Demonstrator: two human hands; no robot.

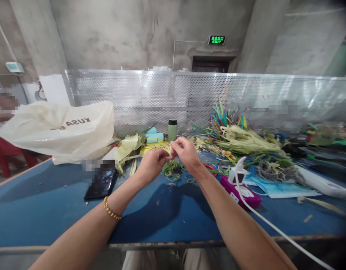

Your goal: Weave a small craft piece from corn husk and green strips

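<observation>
Over the middle of the table, my left hand [152,164] and my right hand [186,153] meet at the fingertips. Both hands are closed in a pinch around something small and pale that I cannot make out. Just beneath the fingertips lies a tangle of thin green cord [171,171]. Pale corn husks [129,148] rest to the left of my left hand. Behind the hands stand a green bottle with a black cap [172,130] and light blue rolls [155,137].
A phone [101,183] lies left on the blue table [63,210], near a big cream bag [63,131]. To the right are a purple power strip [246,197] with a white charger and cable, a blue mask [285,189], and heaped husks [246,140]. A perforated metal screen [150,88] runs behind.
</observation>
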